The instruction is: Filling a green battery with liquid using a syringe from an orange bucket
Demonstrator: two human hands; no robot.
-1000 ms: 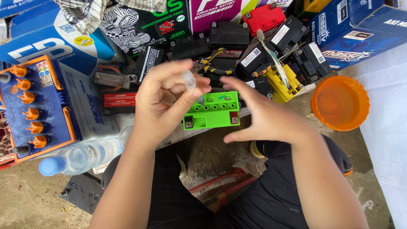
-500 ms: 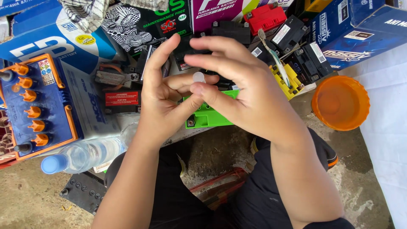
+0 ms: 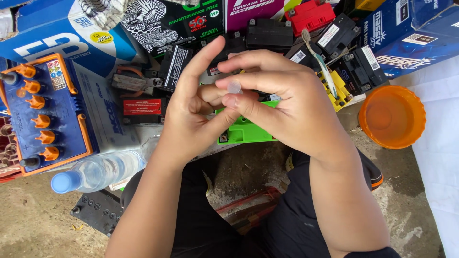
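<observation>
1. Up close, a small clear plastic tube [image 3: 234, 87], round-ended and glossy, sits pinched between both hands above the green battery [image 3: 248, 130].
2. That battery is a bright, smooth plastic box with a small metal terminal at its near left corner; most of its top is hidden by the hands.
3. Left hand [image 3: 193, 114]: forefinger raised straight and tilted right, thumb stretched across to the tube, the other fingers curled in beneath it. Its grip is narrow, closed on the tube.
4. Right hand [image 3: 287, 102]: palm down, fingers bent left over the left hand, thumb and forefinger tips closed on the tube's end.
5. Left of the hands stands a blue battery [image 3: 45, 112] with an orange rim and a row of orange ribbed caps.
6. A clear bottle [image 3: 98, 173] with a pale blue cap lies on its side just below it.
7. An orange translucent lid [image 3: 392, 116], round with a ridged edge, lies to the right.
8. Black, red and yellow boxy batteries crowd behind.
</observation>
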